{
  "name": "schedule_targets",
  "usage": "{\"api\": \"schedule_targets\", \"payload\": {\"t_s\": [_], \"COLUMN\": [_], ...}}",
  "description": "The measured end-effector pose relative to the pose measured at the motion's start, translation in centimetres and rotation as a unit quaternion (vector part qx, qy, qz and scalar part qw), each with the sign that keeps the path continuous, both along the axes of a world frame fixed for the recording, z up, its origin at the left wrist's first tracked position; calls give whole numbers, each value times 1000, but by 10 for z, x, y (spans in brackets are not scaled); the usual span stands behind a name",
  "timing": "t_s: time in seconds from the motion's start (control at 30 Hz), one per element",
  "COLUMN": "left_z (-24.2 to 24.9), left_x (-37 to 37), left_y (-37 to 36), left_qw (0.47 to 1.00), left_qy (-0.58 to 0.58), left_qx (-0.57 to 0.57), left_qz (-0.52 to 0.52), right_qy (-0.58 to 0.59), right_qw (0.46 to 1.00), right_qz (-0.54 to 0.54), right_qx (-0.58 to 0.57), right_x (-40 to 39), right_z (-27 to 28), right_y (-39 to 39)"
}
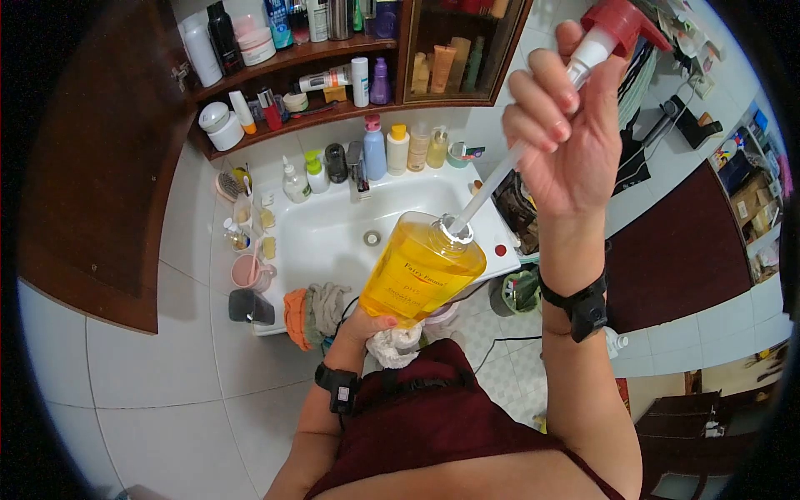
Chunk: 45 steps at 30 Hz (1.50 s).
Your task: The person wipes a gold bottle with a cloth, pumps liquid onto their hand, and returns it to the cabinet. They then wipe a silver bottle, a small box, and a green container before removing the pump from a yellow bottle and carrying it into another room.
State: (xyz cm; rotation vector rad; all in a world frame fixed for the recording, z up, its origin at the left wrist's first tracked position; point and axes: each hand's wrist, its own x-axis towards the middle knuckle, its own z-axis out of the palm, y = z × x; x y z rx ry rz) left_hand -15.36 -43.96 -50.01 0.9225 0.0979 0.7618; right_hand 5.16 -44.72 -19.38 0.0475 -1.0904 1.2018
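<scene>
My left hand (367, 322) grips the lower part of a large clear bottle of yellow shower gel (423, 268), tilted with its neck toward the upper right. Raised at the upper right, my right hand (575, 125) has its fingers closed around a pump dispenser (593, 48) with a red head and white collar. The pump's long translucent tube slants down from my fingers, its lower end at the open mouth of the bottle. Part of my left hand is hidden behind the bottle.
Behind the bottle is a white sink (308, 225) with a chrome faucet (358, 171). Several toiletry bottles line its back ledge. An open wooden cabinet (292, 58) full of cosmetics hangs above. Cloths (315, 315) drape over the front left edge, and a waste bin (517, 292) stands at right.
</scene>
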Motion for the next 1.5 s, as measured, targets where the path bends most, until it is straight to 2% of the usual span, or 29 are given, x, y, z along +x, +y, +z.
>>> {"api": "schedule_targets", "payload": {"t_s": [0.1, 0.23, 0.4, 0.47, 0.53, 0.57, 0.6, 0.7, 0.83, 0.97, 1.0, 1.1, 1.13, 1.27, 1.37, 1.4, 1.43, 1.5], "left_z": [6, 4, 4, 5, 5, 6, 7, 7, 10, 12, 13, 16, 16, 21, 23, 19, 21, 41], "left_x": [0, -1, -4, -4, -5, -6, -6, -6, -6, -4, -4, -3, -2, -1, -2, -6, -9, -13], "left_y": [-1, 0, 1, 3, 3, 4, 5, 7, 8, 11, 12, 14, 16, 18, 22, 23, 24, 17], "left_qw": [1000, 1000, 1000, 1000, 1000, 1000, 1000, 1000, 1000, 999, 999, 999, 999, 998, 998, 998, 998, 999], "left_qy": [-5, -5, -6, -7, -11, -9, -9, -16, -16, -23, -25, -28, -30, -37, -39, -27, -15, 22], "left_qx": [-8, -4, -1, 1, 1, 3, 4, 5, 8, 12, 12, 16, 18, 25, 41, 51, 62, 27], "left_qz": [-6, -3, 5, 10, 12, 13, 15, 22, 23, 28, 29, 33, 33, 36, 36, 30, 25, 31], "right_qy": [-56, -71, -64, -65, -155, -166, -140, -103, -127, -325, -389, -405, -393, -232, -123, -60, -34, 23], "right_qw": [997, 994, 992, 988, 975, 977, 984, 993, 990, 938, 918, 909, 913, 971, 987, 994, 994, 996], "right_qz": [39, 78, 24, -5, -155, -29, 5, -8, -23, -120, -80, -86, -105, -44, -80, -45, -83, -59], "right_qx": [-41, -7, 103, 137, -15, -134, -112, -51, -61, 19, 26, -37, 4, 28, 57, 83, 68, 69], "right_x": [-10, -5, 8, 9, -23, -38, -34, -23, -31, -31, -23, -24, -24, -5, 12, 19, 20, 32], "right_z": [-12, -6, 36, 36, -9, -30, -35, -27, -21, -40, -41, -46, -48, -29, -6, -6, 1, 3], "right_y": [0, -1, -17, -23, -12, -7, -1, 3, 6, 16, 17, 9, 13, 12, -4, -5, -12, -19]}}
